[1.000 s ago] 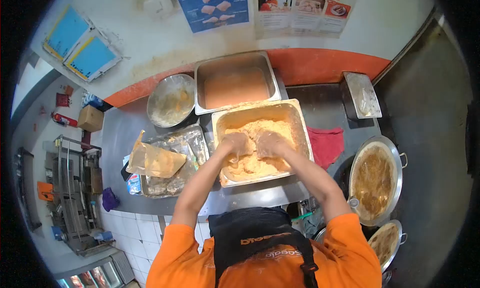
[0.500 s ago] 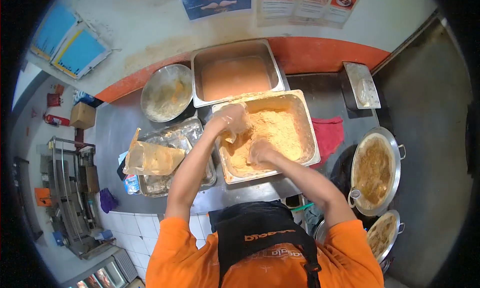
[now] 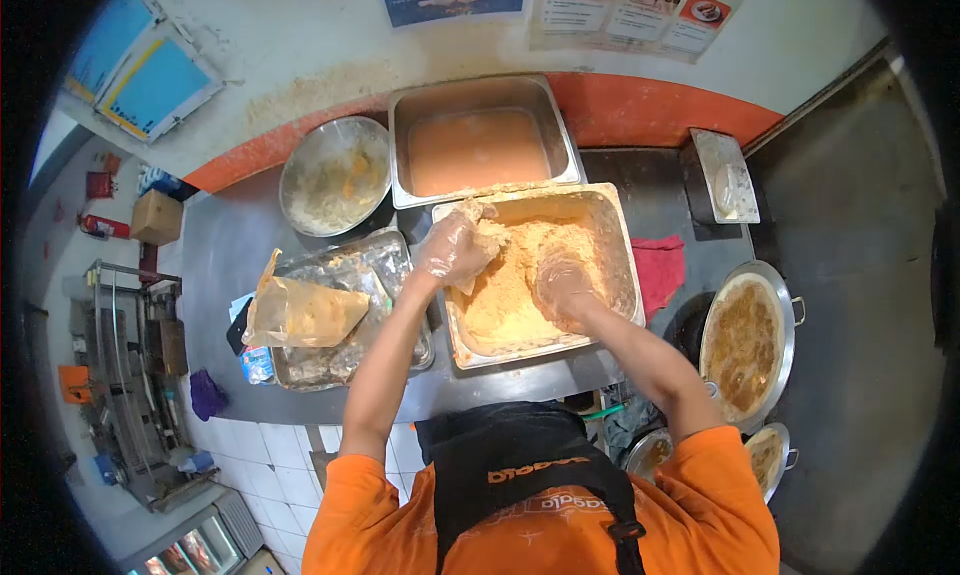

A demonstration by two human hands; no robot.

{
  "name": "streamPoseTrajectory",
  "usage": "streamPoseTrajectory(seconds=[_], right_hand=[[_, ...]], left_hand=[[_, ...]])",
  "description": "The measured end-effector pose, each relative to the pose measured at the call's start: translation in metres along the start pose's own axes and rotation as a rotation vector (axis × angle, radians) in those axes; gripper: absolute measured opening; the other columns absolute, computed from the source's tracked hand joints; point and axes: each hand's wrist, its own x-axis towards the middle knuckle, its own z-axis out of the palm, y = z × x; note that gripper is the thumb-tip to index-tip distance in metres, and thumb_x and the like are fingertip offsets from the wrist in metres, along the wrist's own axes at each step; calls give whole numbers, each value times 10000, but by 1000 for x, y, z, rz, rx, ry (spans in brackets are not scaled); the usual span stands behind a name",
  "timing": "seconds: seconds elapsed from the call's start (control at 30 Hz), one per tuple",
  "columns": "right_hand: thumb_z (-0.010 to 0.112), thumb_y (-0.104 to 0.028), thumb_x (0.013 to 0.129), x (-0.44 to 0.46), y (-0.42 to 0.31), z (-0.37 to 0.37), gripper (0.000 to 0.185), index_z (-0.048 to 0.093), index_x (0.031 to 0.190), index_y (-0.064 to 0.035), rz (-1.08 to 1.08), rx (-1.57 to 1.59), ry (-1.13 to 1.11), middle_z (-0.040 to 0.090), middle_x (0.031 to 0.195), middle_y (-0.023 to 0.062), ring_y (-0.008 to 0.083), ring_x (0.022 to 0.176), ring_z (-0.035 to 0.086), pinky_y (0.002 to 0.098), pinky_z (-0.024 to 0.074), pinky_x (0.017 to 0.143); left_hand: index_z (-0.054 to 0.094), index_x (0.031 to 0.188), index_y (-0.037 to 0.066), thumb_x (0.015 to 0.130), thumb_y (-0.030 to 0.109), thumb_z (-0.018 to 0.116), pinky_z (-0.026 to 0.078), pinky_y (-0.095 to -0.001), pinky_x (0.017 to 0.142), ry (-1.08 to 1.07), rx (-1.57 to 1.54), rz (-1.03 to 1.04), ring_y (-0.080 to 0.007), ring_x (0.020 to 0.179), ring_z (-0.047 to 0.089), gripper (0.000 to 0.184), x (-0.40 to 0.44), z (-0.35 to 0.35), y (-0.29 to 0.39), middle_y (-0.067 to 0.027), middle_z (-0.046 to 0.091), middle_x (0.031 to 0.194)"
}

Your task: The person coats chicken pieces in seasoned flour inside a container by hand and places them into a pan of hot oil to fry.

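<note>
A rectangular metal pan [image 3: 622,237] holds a deep bed of orange-yellow seasoned flour [image 3: 510,300]. At the pan's left rim, my left hand [image 3: 452,251], in a clear plastic glove dusted with flour, is closed on a thickly flour-coated piece [image 3: 488,233]; what lies under the coating is hidden. My right hand [image 3: 565,280] reaches into the right half of the flour, its fingers mostly hidden there. Behind this pan stands a deeper metal pan [image 3: 560,140] of cloudy orange liquid [image 3: 475,155].
Left of the pans are a round metal bowl [image 3: 320,190] with floury residue and a messy tray [image 3: 300,375] bearing an opened floury bag [image 3: 310,315]. A red cloth [image 3: 657,270] lies to the right. Large pans of bubbling oil [image 3: 742,345] stand at the lower right.
My left hand has risen slightly and moved left, bringing the coated piece up at the rim. The right hand has shifted right and farther back in the flour.
</note>
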Motion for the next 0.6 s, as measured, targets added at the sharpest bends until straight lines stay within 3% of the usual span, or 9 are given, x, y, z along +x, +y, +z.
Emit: streamPoseTrajectory(seconds=[0.03, 0.13, 0.23, 0.3, 0.37, 0.43, 0.47, 0.57, 0.6], right_hand=[[582, -201, 837, -2, -3, 8, 302, 690, 1068, -40, 57, 37, 48, 714, 1092, 159, 293, 1105, 649, 417, 493, 950], [550, -206, 877, -7, -17, -74, 322, 674, 1106, -17, -188, -394, -235, 677, 1202, 162, 294, 1162, 624, 429, 486, 966], [564, -176, 873, -4, -34, -122, 314, 668, 1118, -9, 226, -5, -113, 670, 1221, 178, 285, 1108, 648, 430, 509, 926], [611, -175, 838, -15, -18, -72, 297, 684, 1078, -16, -6, -179, 57, 684, 1171, 199, 297, 1041, 671, 419, 531, 875], [652, -244, 823, -7, -8, -75, 329, 695, 1048, -7, -161, -167, -62, 704, 1083, 208, 317, 964, 688, 429, 539, 829], [686, -383, 826, 15, 1, -111, 447, 702, 1028, 16, -224, 47, -489, 730, 957, 206, 346, 878, 700, 461, 534, 790], [709, -424, 799, 4, -32, -164, 511, 695, 1054, 18, 70, 93, -624, 720, 966, 233, 344, 906, 694, 458, 525, 805], [717, -380, 790, 17, -30, -59, 456, 705, 1001, 24, -200, -186, -437, 712, 969, 247, 363, 909, 690, 453, 528, 799], [697, -300, 794, 15, -14, 14, 344, 701, 940, 12, -318, -233, 56, 698, 950, 257, 389, 875, 684, 456, 533, 780]], left_hand=[[628, 1207, 63, 814, 234, 715, 522, -400, 871, -2, 0, 18, -338, 997, 686, 438, -2, 2, -3, -224, 692, 1073], [626, 1203, 68, 788, 253, 753, 529, -418, 865, -78, 61, -23, -364, 978, 676, 472, 1, 0, 3, -232, 678, 1089], [621, 1213, 86, 767, 248, 762, 528, -428, 865, -126, 125, -13, -385, 983, 661, 495, 2, -6, 18, -226, 675, 1060], [616, 1231, 111, 759, 242, 755, 526, -436, 865, -150, 159, 71, -393, 992, 654, 509, -1, -1, 10, -222, 674, 1045], [611, 1255, 142, 756, 240, 743, 523, -446, 865, -128, 177, 219, -394, 1003, 651, 525, 7, 7, -4, -220, 672, 1039], [607, 1267, 173, 764, 259, 730, 526, -465, 867, -251, 247, 143, -393, 999, 650, 525, 6, 7, -8, -212, 675, 1038], [605, 1267, 172, 764, 257, 725, 528, -468, 865, -287, 319, 134, -395, 995, 650, 524, 7, 13, -17, -211, 676, 1030], [609, 1256, 166, 762, 263, 716, 534, -476, 857, -315, 439, 121, -395, 981, 652, 514, 10, 15, -16, -210, 679, 1007], [613, 1250, 163, 761, 266, 713, 536, -479, 855, -305, 462, 117, -395, 975, 653, 510, 13, 13, -14, -210, 680, 999]])
